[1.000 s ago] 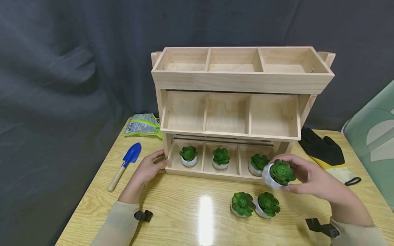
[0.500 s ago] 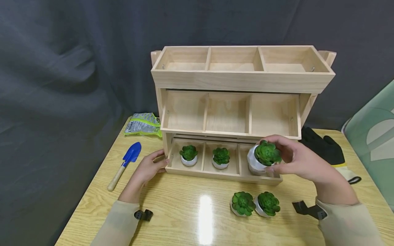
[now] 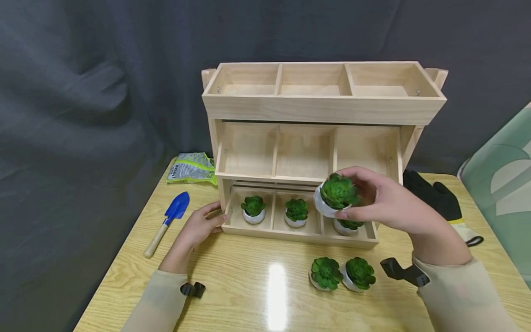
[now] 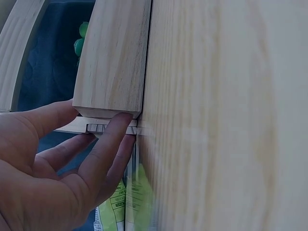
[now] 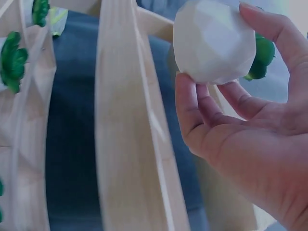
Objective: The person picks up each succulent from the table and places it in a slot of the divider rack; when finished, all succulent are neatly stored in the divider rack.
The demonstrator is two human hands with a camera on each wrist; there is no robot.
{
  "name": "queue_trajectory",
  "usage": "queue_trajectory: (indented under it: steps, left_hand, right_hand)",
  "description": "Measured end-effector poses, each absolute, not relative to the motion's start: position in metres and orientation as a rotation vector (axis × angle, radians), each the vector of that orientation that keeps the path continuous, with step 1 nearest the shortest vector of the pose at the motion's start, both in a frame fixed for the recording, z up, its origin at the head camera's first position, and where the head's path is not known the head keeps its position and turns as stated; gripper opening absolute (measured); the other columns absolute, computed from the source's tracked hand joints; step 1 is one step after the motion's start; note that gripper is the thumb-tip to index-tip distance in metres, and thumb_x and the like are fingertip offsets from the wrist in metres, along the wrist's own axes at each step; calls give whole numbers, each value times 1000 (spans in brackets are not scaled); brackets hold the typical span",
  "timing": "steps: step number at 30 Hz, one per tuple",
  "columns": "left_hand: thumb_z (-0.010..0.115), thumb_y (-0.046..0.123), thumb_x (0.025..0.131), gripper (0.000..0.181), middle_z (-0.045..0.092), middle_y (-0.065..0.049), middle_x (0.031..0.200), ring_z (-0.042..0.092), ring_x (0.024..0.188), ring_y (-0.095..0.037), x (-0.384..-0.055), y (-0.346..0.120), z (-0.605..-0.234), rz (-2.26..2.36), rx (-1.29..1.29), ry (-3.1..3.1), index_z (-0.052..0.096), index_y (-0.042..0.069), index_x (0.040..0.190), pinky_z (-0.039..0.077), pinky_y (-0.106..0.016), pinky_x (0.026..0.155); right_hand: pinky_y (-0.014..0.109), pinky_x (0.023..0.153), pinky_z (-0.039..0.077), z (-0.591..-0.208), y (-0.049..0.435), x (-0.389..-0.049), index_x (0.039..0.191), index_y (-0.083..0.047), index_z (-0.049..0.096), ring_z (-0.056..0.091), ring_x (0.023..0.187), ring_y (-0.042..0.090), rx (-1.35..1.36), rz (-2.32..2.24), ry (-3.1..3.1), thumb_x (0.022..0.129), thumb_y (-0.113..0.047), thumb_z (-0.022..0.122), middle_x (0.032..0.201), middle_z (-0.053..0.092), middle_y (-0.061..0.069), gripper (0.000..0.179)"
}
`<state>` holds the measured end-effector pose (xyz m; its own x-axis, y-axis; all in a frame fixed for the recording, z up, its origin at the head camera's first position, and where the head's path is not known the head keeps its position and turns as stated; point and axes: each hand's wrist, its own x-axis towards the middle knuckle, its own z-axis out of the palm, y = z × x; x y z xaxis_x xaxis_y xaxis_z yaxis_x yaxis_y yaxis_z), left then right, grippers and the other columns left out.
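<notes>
My right hand (image 3: 386,197) holds a potted succulent (image 3: 338,191) between thumb and fingers, tilted, in front of the middle tier of a wooden three-tier planter stand (image 3: 323,109). The right wrist view shows its white faceted pot (image 5: 214,41) in my fingers. My left hand (image 3: 202,227) grips the lower left end of the stand; in the left wrist view, fingertips (image 4: 122,120) press the tray's wooden end. In the bottom tray sit a left succulent (image 3: 253,206), a middle one (image 3: 296,210) and a right one (image 3: 347,227), partly hidden by the held pot.
Two more potted succulents, a left one (image 3: 326,274) and a right one (image 3: 359,274), stand on the table (image 3: 232,281) in front. A blue trowel (image 3: 178,206) and a grey-green bag (image 3: 191,168) lie left; a black and yellow glove (image 3: 435,196) lies right.
My right hand has carried the succulent left and up, from the right end of the bottom tray to in front of the middle tier. My left hand stays at the stand's end.
</notes>
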<state>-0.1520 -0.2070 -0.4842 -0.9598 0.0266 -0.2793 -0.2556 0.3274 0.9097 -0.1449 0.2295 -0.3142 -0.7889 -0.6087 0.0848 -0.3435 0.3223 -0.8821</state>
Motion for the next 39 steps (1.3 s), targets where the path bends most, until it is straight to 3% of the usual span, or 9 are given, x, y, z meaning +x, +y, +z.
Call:
queue_trajectory:
  steps: [11, 29, 39]
  left_hand:
    - [66, 18, 108, 61, 45, -22, 167, 59, 142, -47, -153, -206, -485, 1677, -179, 2367, 43, 11, 164, 64, -49, 102]
    - [65, 20, 108, 61, 41, -23, 169, 58, 143, -48, -151, -208, -485, 1706, -187, 2337, 43, 10, 164, 63, -49, 103]
    - [65, 20, 108, 62, 41, -23, 170, 57, 144, -47, -149, -208, -482, 1712, -180, 2331, 42, 10, 165, 62, -49, 104]
  right_hand:
    - [25, 88, 60, -281, 191, -169, 143, -14, 59, 65, 111, 23, -798, -1361, 2431, 89, -14, 86, 126, 65, 10, 60]
    - [34, 90, 60, -282, 111, -216, 143, -18, 60, 67, 108, 25, -774, -1374, 2416, 83, -24, 90, 128, 64, 8, 67]
    - [36, 94, 56, -283, 68, -234, 149, -7, 56, 63, 110, 23, -839, -1219, 2546, 85, -28, 88, 128, 67, 9, 75]
